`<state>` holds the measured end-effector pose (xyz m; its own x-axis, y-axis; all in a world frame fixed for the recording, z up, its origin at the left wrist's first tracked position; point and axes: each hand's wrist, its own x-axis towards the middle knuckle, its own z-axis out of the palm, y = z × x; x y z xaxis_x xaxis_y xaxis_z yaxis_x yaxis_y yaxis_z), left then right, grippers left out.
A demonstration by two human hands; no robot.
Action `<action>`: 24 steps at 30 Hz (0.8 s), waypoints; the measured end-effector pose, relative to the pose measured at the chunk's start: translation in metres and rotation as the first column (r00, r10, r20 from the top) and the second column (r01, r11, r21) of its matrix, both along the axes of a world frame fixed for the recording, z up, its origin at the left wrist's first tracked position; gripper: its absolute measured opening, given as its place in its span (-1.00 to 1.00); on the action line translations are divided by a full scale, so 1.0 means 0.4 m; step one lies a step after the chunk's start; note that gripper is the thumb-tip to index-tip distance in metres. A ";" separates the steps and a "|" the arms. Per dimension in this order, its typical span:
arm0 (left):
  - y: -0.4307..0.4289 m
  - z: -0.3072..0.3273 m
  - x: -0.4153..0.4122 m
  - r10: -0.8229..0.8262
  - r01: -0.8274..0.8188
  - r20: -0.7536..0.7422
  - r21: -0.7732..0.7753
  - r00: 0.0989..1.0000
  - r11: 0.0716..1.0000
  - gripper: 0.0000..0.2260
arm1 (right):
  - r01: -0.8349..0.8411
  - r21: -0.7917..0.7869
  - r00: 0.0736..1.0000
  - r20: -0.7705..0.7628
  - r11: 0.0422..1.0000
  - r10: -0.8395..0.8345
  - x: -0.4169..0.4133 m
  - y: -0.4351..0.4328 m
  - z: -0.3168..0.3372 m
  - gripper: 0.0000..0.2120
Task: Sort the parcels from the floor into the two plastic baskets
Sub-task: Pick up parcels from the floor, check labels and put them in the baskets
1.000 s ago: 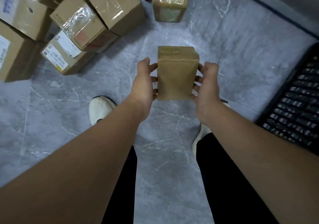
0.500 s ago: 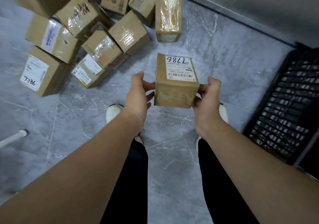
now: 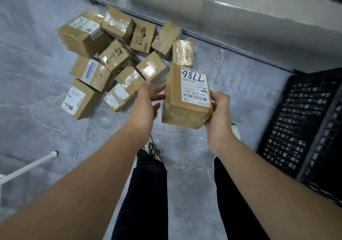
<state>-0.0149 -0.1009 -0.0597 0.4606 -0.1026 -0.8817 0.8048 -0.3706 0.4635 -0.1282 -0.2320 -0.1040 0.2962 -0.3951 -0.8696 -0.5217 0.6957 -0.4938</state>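
Note:
A small brown cardboard parcel (image 3: 186, 99) with a white label marked 7786 is held in the air in front of me. My right hand (image 3: 217, 113) grips its right side and lower corner. My left hand (image 3: 146, 104) is just off its left side, fingers spread, holding nothing. A pile of several brown parcels (image 3: 114, 62) lies on the grey floor ahead to the left. A black slatted plastic basket (image 3: 299, 125) stands on the floor at the right.
A grey wall with a dark baseboard (image 3: 231, 41) runs behind the pile and the basket. A white pole (image 3: 27, 167) slants across the floor at the lower left. My legs and shoes (image 3: 148, 151) are below the hands. A second basket edge (image 3: 325, 175) shows at far right.
The parcel was turned label-up and has moved right, toward the basket. My left hand has come off it and opened. The view has tilted up, showing more of the pile.

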 end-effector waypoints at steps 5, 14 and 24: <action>-0.038 0.109 0.010 -0.020 0.020 -0.005 -0.009 1.000 1.000 -0.45 | -0.034 -0.046 0.999 0.006 0.998 0.035 0.024 -0.036 0.120 -0.62; -0.064 0.404 0.034 0.026 -0.026 0.006 -0.083 1.000 0.996 -0.52 | -0.143 -0.158 0.985 0.070 0.977 0.155 0.058 -0.067 0.432 -0.56; -0.060 0.848 0.133 -0.189 0.228 0.164 -0.268 0.968 0.936 -0.62 | 0.033 -0.359 0.983 0.181 0.933 0.035 0.111 -0.006 0.886 -0.48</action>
